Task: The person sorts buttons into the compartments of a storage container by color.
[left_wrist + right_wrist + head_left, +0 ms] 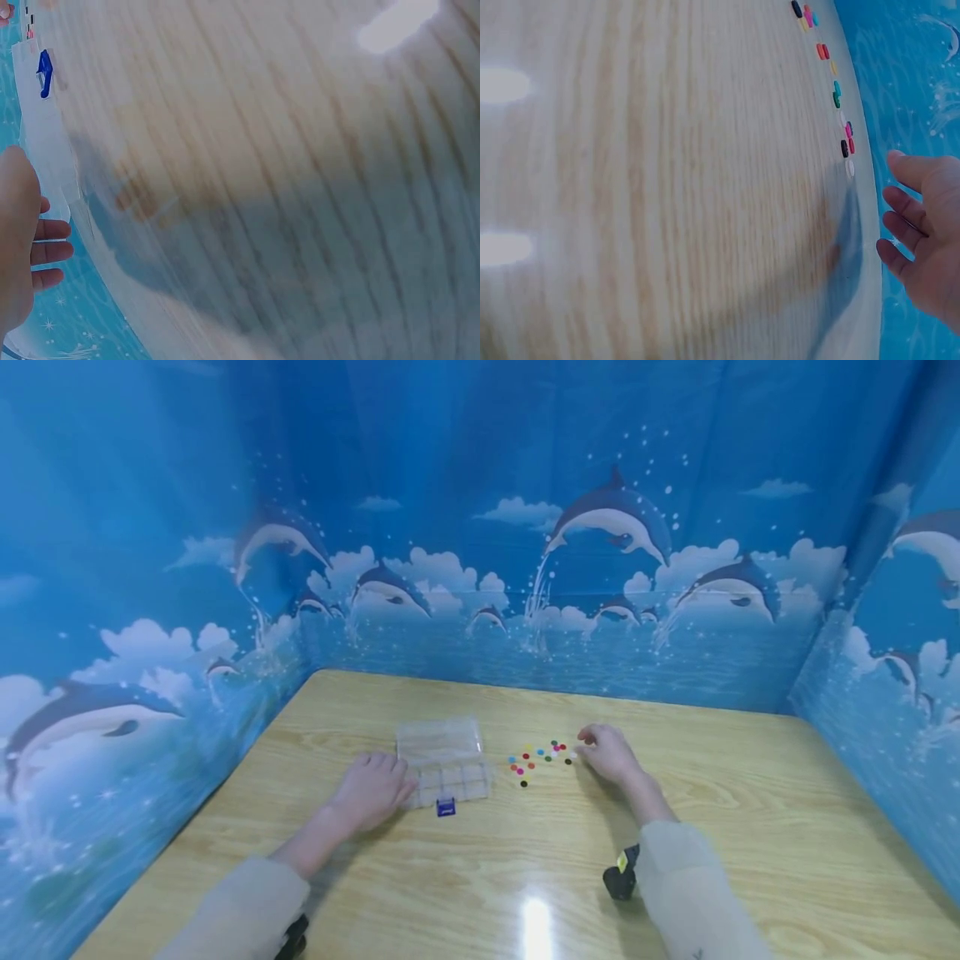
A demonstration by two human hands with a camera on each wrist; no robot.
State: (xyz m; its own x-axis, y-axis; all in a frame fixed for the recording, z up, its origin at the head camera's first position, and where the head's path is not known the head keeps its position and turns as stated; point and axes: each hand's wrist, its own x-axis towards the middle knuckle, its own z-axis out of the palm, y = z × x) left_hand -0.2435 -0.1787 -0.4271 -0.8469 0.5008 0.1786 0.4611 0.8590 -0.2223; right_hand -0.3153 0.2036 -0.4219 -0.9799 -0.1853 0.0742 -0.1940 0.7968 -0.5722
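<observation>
A clear plastic compartment box lies on the table with its lid folded back and a blue label or latch at its front. My left hand rests at the box's left side, fingers extended and close together. In the left wrist view its fingers overlap the box's end. To the right of the box lie several small round coloured buttons. My right hand hovers beside their right end, fingers loosely bent and apart, nearest a white button. Nothing shows between its fingers.
The wood-grain table reaches back to a blue dolphin-print curtain standing on three sides. A black wrist camera hangs by the right sleeve. Light glares off the table front.
</observation>
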